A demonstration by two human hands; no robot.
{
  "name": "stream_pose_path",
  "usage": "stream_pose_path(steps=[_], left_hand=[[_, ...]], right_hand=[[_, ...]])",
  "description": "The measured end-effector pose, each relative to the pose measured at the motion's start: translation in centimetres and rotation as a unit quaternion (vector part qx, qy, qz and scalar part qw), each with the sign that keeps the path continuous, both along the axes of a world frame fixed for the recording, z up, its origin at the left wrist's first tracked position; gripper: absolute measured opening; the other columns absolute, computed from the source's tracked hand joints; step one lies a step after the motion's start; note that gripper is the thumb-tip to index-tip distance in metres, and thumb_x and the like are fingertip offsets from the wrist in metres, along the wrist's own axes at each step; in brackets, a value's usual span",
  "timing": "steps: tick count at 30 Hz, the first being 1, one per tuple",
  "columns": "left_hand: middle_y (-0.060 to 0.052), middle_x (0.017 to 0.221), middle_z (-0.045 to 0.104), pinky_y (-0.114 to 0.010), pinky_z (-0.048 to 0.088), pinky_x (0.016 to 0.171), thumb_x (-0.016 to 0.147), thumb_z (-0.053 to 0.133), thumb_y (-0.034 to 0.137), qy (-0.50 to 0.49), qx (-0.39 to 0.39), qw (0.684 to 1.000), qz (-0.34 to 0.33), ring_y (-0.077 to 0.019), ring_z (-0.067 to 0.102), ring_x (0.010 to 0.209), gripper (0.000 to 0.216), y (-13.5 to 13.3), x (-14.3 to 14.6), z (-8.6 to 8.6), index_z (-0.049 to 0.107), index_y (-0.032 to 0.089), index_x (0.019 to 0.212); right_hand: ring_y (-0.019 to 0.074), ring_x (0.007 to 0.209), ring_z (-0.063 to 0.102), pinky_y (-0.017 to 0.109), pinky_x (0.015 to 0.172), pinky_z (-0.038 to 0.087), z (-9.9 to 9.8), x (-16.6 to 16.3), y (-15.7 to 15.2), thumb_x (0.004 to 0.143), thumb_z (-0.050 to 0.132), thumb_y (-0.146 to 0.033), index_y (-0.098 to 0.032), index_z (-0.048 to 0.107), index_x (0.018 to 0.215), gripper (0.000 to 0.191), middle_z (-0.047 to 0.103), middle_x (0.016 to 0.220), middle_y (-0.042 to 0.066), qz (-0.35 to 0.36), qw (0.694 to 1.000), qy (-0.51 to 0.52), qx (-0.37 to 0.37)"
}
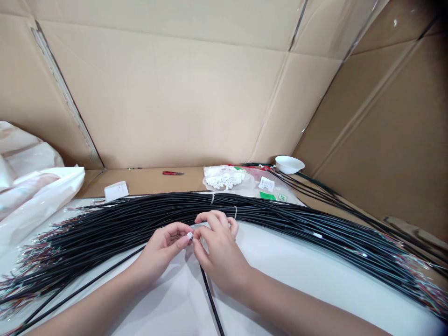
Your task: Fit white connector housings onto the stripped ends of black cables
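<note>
A thick bundle of black cables (280, 219) lies across the white table (308, 275), with coloured wire ends fanning out at the far left and far right. My left hand (164, 249) pinches a small white connector (189, 235) between thumb and forefinger. My right hand (217, 247) meets it fingertip to fingertip, closed on the end of a single black cable (211, 298) that runs down toward me. A second loose black cable (87, 284) slants off to the lower left.
A clear bag of white connectors (224, 177), a white bowl (289, 164), green labels (268, 195) and red-handled cutters (172, 173) lie at the back. Cardboard walls (175, 93) enclose the table. White plastic bags (31, 186) sit at the left.
</note>
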State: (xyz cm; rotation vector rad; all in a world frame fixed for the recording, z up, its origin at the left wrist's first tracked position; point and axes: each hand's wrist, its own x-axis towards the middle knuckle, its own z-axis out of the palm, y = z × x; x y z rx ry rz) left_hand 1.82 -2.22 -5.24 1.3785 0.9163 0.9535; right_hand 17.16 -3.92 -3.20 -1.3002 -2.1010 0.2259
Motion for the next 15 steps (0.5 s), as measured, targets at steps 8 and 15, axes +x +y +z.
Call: stream_pose_path(steps=[8,15], left_hand=[[-0.004,0.082,0.064,-0.026,0.041,0.071,0.077,0.058,0.024,-0.01,-0.008,1.0,-0.003,-0.0163,0.055,0.078,0.012,0.03,0.06,0.04,0.063,0.016,0.084],[-0.002,0.08,0.066,-0.023,0.042,0.07,0.075,0.059,0.021,-0.02,-0.019,1.0,-0.009,-0.0151,0.057,0.077,0.009,0.0,-0.08,0.05,0.064,0.016,0.081]], right_hand=[[0.0198,0.099,0.041,0.039,0.082,0.021,-0.33,-0.08,-0.1,0.076,0.048,-0.014,-0.018,0.055,0.069,0.011,0.054,0.1,0.003,-0.011,0.999,0.012,0.036],[0.0196,0.097,0.041,0.039,0.08,0.021,-0.79,-0.15,-0.04,0.075,0.049,-0.013,-0.017,0.054,0.068,0.009,0.054,0.098,0.003,-0.013,0.998,0.019,0.066]])
